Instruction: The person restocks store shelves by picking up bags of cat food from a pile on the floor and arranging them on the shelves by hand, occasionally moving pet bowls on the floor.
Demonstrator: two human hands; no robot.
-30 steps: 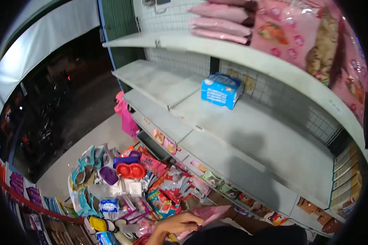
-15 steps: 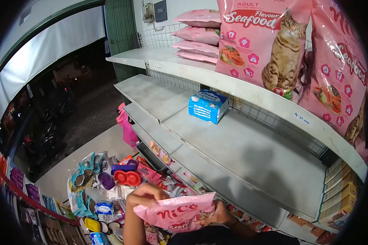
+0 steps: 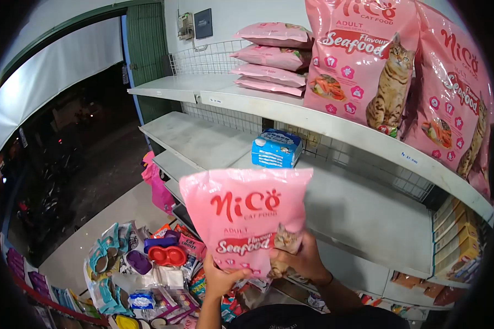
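Note:
A pink bag of cat food (image 3: pixel 247 211) is held upright in front of me, its printed front with a cat picture facing me. My left hand (image 3: pixel 223 278) grips its lower left part, thumb across the front. On the lower right side, my right hand (image 3: pixel 306 260) has its thumb on the front and its other fingers partly hidden behind. Beyond the bag's top edge, a blue pack (image 3: pixel 276 149) sits on the middle shelf (image 3: pixel 368 203).
The upper shelf (image 3: pixel 214 88) bears a stack of pink bags (image 3: pixel 271 55) and large upright cat food bags (image 3: pixel 362 66). Boxes (image 3: pixel 456 241) stand at the right. Below left, the floor holds a red double bowl (image 3: pixel 167 255), a purple bowl (image 3: pixel 139 262) and many packets.
The bag has been raised and turned upright to face me. My left hand has moved from the bag's top left to its lower left. The view has shifted slightly.

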